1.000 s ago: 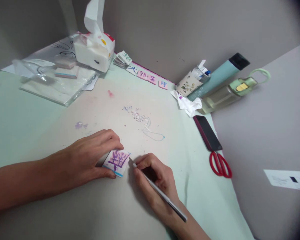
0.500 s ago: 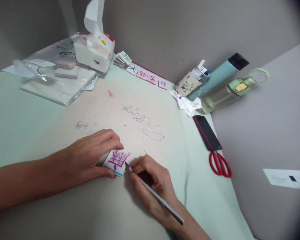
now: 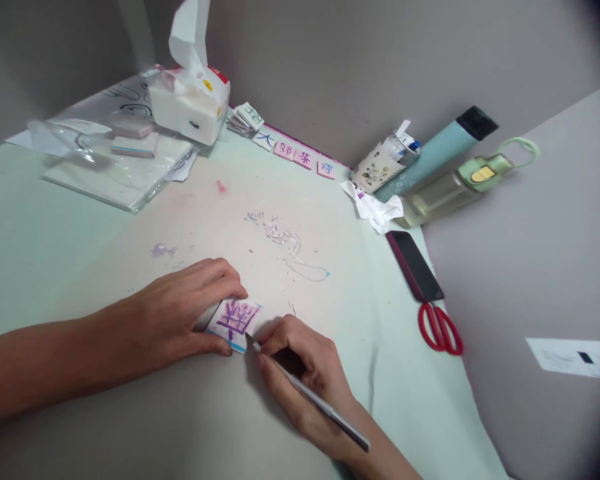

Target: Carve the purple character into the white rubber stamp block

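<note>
A small white square block point(image 3: 236, 320) with a purple carved character and blue edges lies on the table. My left hand point(image 3: 193, 310) grips it from the left, thumb at its lower edge and fingers at its top. My right hand point(image 3: 305, 373) is closed around a slim silver craft knife point(image 3: 325, 405), whose blade tip meets the block's lower right part. Shavings and thin curled strips point(image 3: 283, 233) lie on the table beyond the block.
A tissue pack point(image 3: 190, 107), plastic-wrapped sheets point(image 3: 125, 173) and a row of small character tiles point(image 3: 304, 157) stand at the back. To the right are a pen cup point(image 3: 380, 167), a bottle point(image 3: 445, 187), a phone point(image 3: 416, 265) and red scissors point(image 3: 440, 328).
My right hand has shifted slightly down and left, taking the blade tip lower along the block's right side. My left hand and the block have stayed in place.
</note>
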A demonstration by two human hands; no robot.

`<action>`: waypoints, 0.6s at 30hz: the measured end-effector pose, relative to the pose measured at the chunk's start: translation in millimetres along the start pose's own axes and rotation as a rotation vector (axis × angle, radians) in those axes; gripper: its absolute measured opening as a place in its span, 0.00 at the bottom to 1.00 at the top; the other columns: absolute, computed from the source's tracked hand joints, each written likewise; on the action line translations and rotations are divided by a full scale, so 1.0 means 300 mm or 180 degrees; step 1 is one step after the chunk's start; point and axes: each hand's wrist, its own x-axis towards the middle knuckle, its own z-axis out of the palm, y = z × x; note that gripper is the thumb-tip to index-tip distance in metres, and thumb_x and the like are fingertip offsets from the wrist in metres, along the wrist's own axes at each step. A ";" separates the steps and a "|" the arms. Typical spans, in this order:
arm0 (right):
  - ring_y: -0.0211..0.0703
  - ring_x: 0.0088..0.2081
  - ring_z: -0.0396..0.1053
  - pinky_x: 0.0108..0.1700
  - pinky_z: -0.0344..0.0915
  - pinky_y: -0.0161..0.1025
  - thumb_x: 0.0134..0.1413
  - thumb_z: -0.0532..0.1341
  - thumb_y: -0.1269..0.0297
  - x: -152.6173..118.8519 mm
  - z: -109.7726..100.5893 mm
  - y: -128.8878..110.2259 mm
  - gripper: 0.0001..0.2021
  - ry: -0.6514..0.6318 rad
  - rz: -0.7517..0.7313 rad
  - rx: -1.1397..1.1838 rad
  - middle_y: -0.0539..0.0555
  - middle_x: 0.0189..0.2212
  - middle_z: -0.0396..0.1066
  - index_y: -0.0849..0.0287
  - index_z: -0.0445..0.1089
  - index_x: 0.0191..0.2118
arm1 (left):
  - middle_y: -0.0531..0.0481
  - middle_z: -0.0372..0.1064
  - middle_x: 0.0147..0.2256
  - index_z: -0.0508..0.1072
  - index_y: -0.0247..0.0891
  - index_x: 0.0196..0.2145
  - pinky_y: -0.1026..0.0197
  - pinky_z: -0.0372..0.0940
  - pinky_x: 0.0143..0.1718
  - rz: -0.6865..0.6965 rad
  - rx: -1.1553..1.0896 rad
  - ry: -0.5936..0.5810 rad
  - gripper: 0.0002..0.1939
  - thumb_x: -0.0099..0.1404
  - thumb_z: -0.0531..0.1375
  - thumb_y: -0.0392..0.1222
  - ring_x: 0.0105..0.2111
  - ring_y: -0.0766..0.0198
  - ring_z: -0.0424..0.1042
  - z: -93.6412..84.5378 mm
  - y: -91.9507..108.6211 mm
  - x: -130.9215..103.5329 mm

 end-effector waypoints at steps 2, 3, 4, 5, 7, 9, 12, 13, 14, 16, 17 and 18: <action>0.40 0.32 0.68 0.35 0.63 0.37 0.64 0.60 0.71 -0.001 -0.001 0.000 0.06 -0.0009 0.0044 0.0022 0.53 0.33 0.74 0.56 0.67 0.34 | 0.52 0.69 0.52 0.71 0.47 0.53 0.58 0.64 0.51 -0.0010 -0.0004 0.0011 0.19 0.66 0.70 0.44 0.52 0.54 0.70 0.000 0.001 0.000; 0.40 0.32 0.68 0.35 0.62 0.37 0.64 0.61 0.71 -0.002 -0.001 0.001 0.06 -0.0011 0.0089 0.0046 0.53 0.33 0.74 0.56 0.67 0.34 | 0.52 0.69 0.52 0.71 0.47 0.52 0.58 0.64 0.51 -0.0011 0.0000 0.0018 0.18 0.67 0.69 0.44 0.52 0.53 0.70 0.000 0.003 0.000; 0.40 0.32 0.68 0.35 0.62 0.38 0.64 0.61 0.71 -0.003 -0.001 0.002 0.06 -0.0015 0.0133 0.0078 0.53 0.33 0.74 0.56 0.68 0.34 | 0.52 0.70 0.52 0.71 0.47 0.52 0.58 0.64 0.50 -0.0011 0.0003 0.0024 0.18 0.67 0.68 0.45 0.52 0.53 0.70 0.000 0.003 0.000; 0.40 0.32 0.68 0.35 0.62 0.38 0.64 0.61 0.70 -0.004 0.000 0.003 0.05 -0.0024 0.0176 0.0119 0.53 0.33 0.74 0.56 0.68 0.34 | 0.51 0.70 0.52 0.72 0.47 0.52 0.58 0.64 0.50 -0.0008 0.0008 0.0031 0.17 0.68 0.68 0.45 0.52 0.53 0.70 0.000 0.004 0.000; 0.41 0.33 0.68 0.35 0.62 0.39 0.64 0.62 0.69 -0.005 0.003 0.004 0.05 -0.0009 0.0289 0.0273 0.54 0.34 0.74 0.57 0.68 0.34 | 0.51 0.70 0.52 0.71 0.47 0.52 0.58 0.64 0.50 -0.0006 0.0012 0.0051 0.17 0.68 0.68 0.46 0.51 0.53 0.71 0.001 0.003 0.001; 0.41 0.34 0.67 0.35 0.61 0.39 0.64 0.63 0.67 -0.005 0.007 0.002 0.06 0.0106 0.0473 0.0609 0.54 0.35 0.74 0.56 0.68 0.34 | 0.52 0.70 0.52 0.71 0.48 0.52 0.59 0.63 0.51 -0.0031 -0.0021 0.0074 0.18 0.68 0.69 0.47 0.51 0.54 0.71 0.001 0.000 0.002; 0.41 0.34 0.67 0.33 0.60 0.38 0.64 0.66 0.64 -0.006 0.011 -0.008 0.09 0.0398 0.0754 0.1195 0.53 0.34 0.73 0.56 0.67 0.33 | 0.53 0.70 0.51 0.71 0.50 0.53 0.61 0.63 0.51 -0.0173 -0.0196 0.0170 0.21 0.65 0.71 0.50 0.51 0.55 0.71 -0.001 0.003 0.006; 0.41 0.35 0.67 0.33 0.60 0.38 0.64 0.66 0.63 -0.008 0.011 -0.010 0.09 0.0460 0.0791 0.1304 0.52 0.34 0.73 0.56 0.68 0.33 | 0.54 0.70 0.51 0.71 0.50 0.52 0.61 0.63 0.51 -0.0249 -0.0265 0.0236 0.22 0.64 0.71 0.50 0.51 0.55 0.71 -0.002 0.008 0.009; 0.42 0.35 0.68 0.34 0.61 0.38 0.64 0.67 0.63 -0.010 0.012 -0.012 0.09 0.0503 0.0804 0.1349 0.52 0.34 0.73 0.56 0.68 0.34 | 0.54 0.70 0.51 0.71 0.50 0.52 0.61 0.63 0.50 -0.0322 -0.0324 0.0309 0.22 0.63 0.72 0.50 0.50 0.55 0.71 -0.003 0.016 0.011; 0.42 0.37 0.69 0.37 0.62 0.38 0.64 0.68 0.62 -0.014 0.018 -0.010 0.08 0.0575 0.0812 0.1327 0.53 0.35 0.74 0.56 0.70 0.35 | 0.55 0.71 0.49 0.72 0.49 0.50 0.61 0.63 0.48 -0.0459 -0.0399 0.0444 0.21 0.62 0.72 0.49 0.48 0.56 0.71 -0.006 0.037 0.016; 0.42 0.38 0.69 0.39 0.63 0.39 0.64 0.68 0.62 -0.016 0.023 -0.007 0.08 0.0629 0.0805 0.1301 0.53 0.36 0.75 0.56 0.71 0.35 | 0.55 0.71 0.48 0.72 0.49 0.49 0.61 0.63 0.47 -0.0519 -0.0425 0.0485 0.21 0.61 0.72 0.49 0.47 0.56 0.71 -0.007 0.049 0.018; 0.42 0.38 0.70 0.39 0.63 0.38 0.64 0.68 0.63 -0.017 0.029 -0.005 0.07 0.0703 0.0777 0.1288 0.53 0.36 0.75 0.56 0.71 0.35 | 0.56 0.71 0.47 0.72 0.49 0.49 0.61 0.63 0.46 -0.0588 -0.0444 0.0515 0.20 0.61 0.71 0.49 0.46 0.57 0.70 -0.007 0.061 0.019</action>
